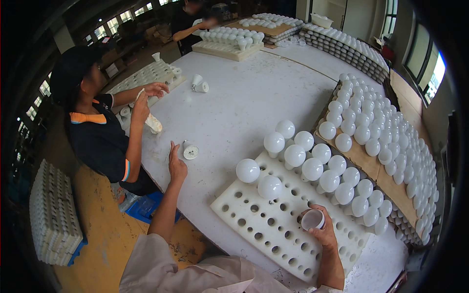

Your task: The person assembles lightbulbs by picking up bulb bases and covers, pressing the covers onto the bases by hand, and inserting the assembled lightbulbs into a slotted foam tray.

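My right hand (pixel 327 234) is closed around a white bulb housing (pixel 312 219), its round open end facing up. It is above a white foam tray (pixel 234 205) with rows of holes. Round white light bulbs (pixel 294 155) stand in the tray's far and right parts. On the left, my left hand (pixel 177 166) is open with its fingers stretched out, beside a bulb base (pixel 190 152) that lies on its side with its round board showing. I cannot tell whether the fingers touch it.
A white table (pixel 220 117) spans the middle. Cardboard-layered rows of bulbs (pixel 376 132) rise at right. At left, a co-worker (pixel 105 117) holds a whitish tube-like item (pixel 153 123) near loose bulb bases (pixel 199 84). Another person (pixel 188 29) stands behind a bulb tray (pixel 227 51). Foam trays (pixel 53 215) are stacked at lower left.
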`<state>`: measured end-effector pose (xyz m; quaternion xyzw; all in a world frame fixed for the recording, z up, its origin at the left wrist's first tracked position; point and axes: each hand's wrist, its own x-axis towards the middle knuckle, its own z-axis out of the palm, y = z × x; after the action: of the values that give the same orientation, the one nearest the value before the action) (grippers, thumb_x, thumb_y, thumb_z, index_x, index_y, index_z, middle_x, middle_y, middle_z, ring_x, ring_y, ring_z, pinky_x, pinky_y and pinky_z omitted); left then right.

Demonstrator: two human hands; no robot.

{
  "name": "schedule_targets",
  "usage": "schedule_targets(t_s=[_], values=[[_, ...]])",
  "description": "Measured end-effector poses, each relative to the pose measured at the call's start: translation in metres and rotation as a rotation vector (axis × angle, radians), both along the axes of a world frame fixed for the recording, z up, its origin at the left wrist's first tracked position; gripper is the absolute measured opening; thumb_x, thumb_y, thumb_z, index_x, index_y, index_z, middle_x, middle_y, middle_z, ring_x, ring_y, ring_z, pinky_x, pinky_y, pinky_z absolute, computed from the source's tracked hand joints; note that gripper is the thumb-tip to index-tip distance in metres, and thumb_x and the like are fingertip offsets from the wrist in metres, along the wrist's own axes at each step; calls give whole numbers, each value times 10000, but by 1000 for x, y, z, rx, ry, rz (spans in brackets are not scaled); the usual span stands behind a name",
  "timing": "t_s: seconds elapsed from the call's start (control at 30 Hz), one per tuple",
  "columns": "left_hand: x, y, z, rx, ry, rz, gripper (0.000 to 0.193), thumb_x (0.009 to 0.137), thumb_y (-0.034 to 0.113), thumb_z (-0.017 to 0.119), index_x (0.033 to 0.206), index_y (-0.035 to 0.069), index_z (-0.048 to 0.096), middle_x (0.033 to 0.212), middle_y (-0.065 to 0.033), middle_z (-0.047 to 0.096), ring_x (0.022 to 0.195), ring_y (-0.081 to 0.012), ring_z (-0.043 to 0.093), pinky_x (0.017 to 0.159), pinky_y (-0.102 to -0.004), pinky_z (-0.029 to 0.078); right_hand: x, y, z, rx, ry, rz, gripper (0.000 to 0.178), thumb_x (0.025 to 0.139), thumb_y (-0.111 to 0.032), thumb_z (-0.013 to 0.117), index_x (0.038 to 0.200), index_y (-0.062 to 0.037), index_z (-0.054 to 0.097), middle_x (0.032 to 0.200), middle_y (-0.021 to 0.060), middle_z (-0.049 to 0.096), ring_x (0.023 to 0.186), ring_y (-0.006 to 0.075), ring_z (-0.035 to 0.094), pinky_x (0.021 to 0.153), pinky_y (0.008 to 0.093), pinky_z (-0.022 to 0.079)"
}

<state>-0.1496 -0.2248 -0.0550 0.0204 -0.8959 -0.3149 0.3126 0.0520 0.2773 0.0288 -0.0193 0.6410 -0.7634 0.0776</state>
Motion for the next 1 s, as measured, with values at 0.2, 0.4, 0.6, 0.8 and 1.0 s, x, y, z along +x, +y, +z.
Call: schedule_targets(t_s=[0.2, 0.4, 0.6, 0.8, 1.0], values=[[-47, -29, 11, -391, -464, -459, 663, 721, -171, 494, 1348, 36, 427, 1486, -182, 342, 1375, -361, 313, 1131, -397, 304, 5, 1, 3, 21, -53, -26, 820, 651, -261, 861, 1308, -34, 426, 1113, 123, 612, 1005, 207, 606, 810, 335, 536], [-50, 33, 42, -367, -694, -427, 598, 753, 48, 726, 1291, -4, 469, 1375, -202, 481, 1290, -325, 452, 1077, -384, 385, 5, 4, 6, -16, -23, -85, 869, 610, -302, 877, 1320, -68, 434, 1186, 106, 589, 1084, 206, 581, 933, 341, 467], [1, 41, 36, 206, -536, -378, 533, 769, 115, 723, 1236, -33, 514, 1181, -197, 622, 988, -239, 640, 794, -311, 513, -1, 0, 0, 93, 69, -76, 870, 594, -231, 869, 1331, -83, 432, 1216, 75, 578, 1151, 192, 529, 999, 346, 413], [107, 91, 77, 978, -542, -918, 484, 776, 100, 623, 1206, -90, 508, 1065, -236, 659, 723, -142, 650, 605, -257, 513, 7, -6, -2, 119, 83, -13, 831, 603, -182, 850, 1320, -99, 439, 1212, 66, 576, 1149, 196, 523, 999, 354, 412], [147, 205, 85, 538, -933, -1243, 528, 701, 183, 807, 1135, -34, 596, 1046, -114, 659, 974, -151, 593, 891, -297, 461, 15, -21, -2, 136, 170, 59, 758, 588, -103, 831, 1257, -102, 475, 1201, 54, 578, 1163, 195, 512, 1007, 360, 406]])
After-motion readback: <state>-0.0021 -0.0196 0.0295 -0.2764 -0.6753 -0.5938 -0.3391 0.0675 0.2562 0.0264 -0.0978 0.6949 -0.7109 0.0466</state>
